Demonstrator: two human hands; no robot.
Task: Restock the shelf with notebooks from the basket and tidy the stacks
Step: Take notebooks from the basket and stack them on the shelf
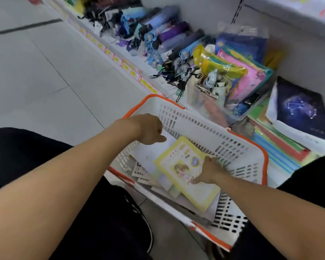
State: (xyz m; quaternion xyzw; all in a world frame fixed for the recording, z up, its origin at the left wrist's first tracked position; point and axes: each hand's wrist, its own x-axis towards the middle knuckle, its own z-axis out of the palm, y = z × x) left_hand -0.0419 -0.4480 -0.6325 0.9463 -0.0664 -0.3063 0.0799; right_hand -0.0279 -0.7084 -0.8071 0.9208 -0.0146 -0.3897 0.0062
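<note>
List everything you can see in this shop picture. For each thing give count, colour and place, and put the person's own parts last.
basket: one, white with orange rim, on the floor by the shelf
yellow notebook: one, yellow, top of the pile in the basket
other notebooks: several, mostly white, under it; count unclear
umbrellas: many, purple, blue, black, along the shelf
star notebook: one, dark blue, shelf, far right
folders: several, pink, yellow, blue, mid shelf
left hand: inside the basket, far end
right hand: grips the yellow notebook's edge
</note>
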